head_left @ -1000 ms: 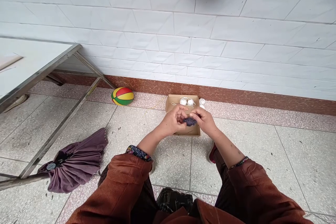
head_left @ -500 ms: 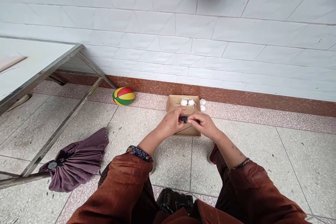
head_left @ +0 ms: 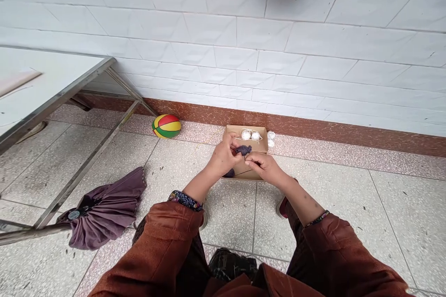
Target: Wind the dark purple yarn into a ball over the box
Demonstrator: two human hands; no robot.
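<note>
We judge the step as winding: our left hand (head_left: 224,154) grips the dark yarn bundle (head_left: 244,150) above the cardboard box (head_left: 244,167), while our right hand (head_left: 266,167) pinches its strand (head_left: 244,158). Another wrap would call for even tension and a steady bundle.

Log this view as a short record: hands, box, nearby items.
left hand: holding dark yarn bundle
right hand: just below it, apparently pinching its strand
cardboard box: on floor, partly hidden by hands
in box: two white string balls, far end
nearby: striped ball, left of box
</note>
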